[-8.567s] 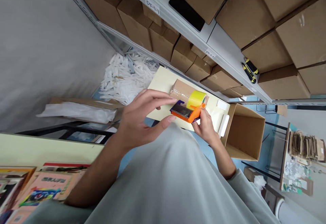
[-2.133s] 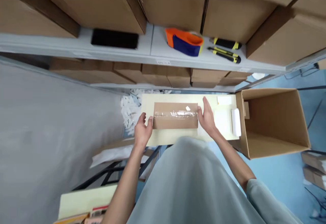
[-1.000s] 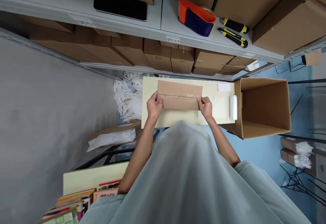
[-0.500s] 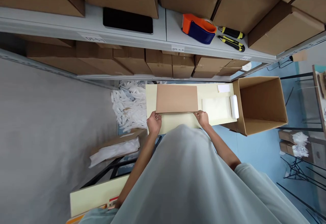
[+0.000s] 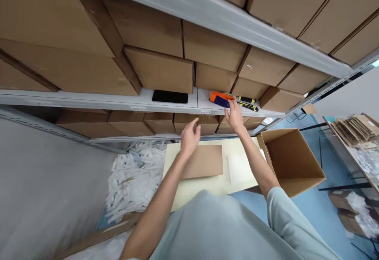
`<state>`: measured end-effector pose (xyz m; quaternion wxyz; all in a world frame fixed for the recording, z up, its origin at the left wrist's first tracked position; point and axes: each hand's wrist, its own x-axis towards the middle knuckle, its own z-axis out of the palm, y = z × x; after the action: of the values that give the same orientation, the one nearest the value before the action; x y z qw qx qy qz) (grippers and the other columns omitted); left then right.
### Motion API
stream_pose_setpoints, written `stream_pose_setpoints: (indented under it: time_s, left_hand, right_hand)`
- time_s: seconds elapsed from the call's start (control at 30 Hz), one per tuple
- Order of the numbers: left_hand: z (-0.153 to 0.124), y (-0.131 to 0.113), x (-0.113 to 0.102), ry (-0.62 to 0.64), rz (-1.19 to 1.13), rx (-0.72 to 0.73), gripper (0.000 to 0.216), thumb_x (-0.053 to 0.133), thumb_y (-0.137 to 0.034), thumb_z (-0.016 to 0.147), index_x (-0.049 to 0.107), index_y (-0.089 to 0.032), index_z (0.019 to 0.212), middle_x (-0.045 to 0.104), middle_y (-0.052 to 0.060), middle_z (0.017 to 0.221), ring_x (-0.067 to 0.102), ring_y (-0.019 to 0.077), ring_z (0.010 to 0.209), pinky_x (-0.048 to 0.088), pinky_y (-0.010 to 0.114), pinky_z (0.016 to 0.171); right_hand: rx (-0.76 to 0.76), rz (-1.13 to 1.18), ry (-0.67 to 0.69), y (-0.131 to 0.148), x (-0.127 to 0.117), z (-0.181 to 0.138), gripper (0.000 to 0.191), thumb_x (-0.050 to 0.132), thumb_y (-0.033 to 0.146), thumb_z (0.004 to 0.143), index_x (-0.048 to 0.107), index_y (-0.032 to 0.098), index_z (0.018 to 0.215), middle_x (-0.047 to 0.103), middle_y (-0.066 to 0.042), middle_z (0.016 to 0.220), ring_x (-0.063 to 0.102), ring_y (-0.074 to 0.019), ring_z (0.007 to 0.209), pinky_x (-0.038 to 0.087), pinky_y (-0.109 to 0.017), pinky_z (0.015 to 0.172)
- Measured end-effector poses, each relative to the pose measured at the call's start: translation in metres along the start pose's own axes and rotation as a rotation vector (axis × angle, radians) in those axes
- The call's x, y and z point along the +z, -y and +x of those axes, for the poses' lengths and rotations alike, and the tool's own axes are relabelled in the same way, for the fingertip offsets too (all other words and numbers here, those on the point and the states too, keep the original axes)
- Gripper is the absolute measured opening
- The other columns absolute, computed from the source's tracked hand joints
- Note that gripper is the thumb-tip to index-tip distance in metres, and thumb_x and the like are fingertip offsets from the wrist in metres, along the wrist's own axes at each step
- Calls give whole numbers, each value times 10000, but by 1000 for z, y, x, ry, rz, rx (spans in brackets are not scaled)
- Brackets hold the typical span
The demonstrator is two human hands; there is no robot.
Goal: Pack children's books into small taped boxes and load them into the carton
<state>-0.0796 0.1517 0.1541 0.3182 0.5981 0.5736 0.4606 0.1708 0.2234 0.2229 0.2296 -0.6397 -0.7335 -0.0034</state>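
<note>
On the shelf (image 5: pixel 195 101), an orange and dark blue tape dispenser (image 5: pixel 219 99) lies beside two yellow and black utility knives (image 5: pixel 248 106). My right hand (image 5: pixel 235 116) is stretched up at the dispenser's right end, fingers apart; whether they touch it I cannot tell. Raised in front of the lower row of boxes, my left hand (image 5: pixel 190 137) is open and holds nothing. Below, a closed brown cardboard box (image 5: pixel 207 161) rests flat on the pale yellow table (image 5: pixel 189 191), partly covered by my left forearm.
A black phone (image 5: pixel 169 96) lies on the shelf, left of the dispenser. Brown cartons (image 5: pixel 161 70) fill the shelves. A large open carton (image 5: pixel 291 157) stands at the table's right end. White paper strips (image 5: pixel 133 177) are heaped at the left.
Both hands have let go of the cardboard box's near corners and risen toward the shelf, the right one to the tape dispenser. The view has tilted up, showing more shelving.
</note>
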Motion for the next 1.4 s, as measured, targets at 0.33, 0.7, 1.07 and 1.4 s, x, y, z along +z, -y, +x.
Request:
stream_pose_setpoints:
  time_s: [0.33, 0.7, 1.07, 1.4]
  left_hand:
    - [-26, -48, 33, 79, -143, 207, 358, 605, -258, 1054, 783, -245, 1365, 807, 124, 1425, 753, 315, 1364, 602, 531, 1216]
    - [-163, -23, 35, -85, -340, -86, 259, 731, -448, 1049, 772, -226, 1175, 819, 102, 1158, 816, 233, 1039, 687, 400, 1016]
    - [-237, -59, 64, 50, -170, -138, 269, 708, -491, 1051, 791, -247, 1129, 801, 87, 1125, 766, 244, 1019, 685, 384, 910]
    - [-234, -116, 79, -147, 15, -160, 385, 712, -544, 1064, 788, -252, 1302, 744, 64, 1246, 742, 230, 1102, 668, 399, 963]
  right_hand:
    - [152, -128, 265, 24, -1, 51, 501, 549, 72, 986, 607, -51, 1469, 727, -357, 1405, 676, -386, 1342, 436, -545, 1257]
    - [290, 993, 301, 52, 7, -207, 620, 693, 751, 995, 715, 206, 1291, 823, -144, 1289, 774, -311, 1197, 630, -470, 1119]
    - [350, 1155, 585, 6, -30, -265, 653, 729, 841, 953, 816, 231, 1167, 869, -90, 1187, 818, -309, 1139, 644, -478, 1117]
    - [115, 889, 799, -96, -56, -289, 504, 765, 700, 1014, 807, 243, 1221, 852, -78, 1099, 804, -320, 1010, 670, -486, 1007]
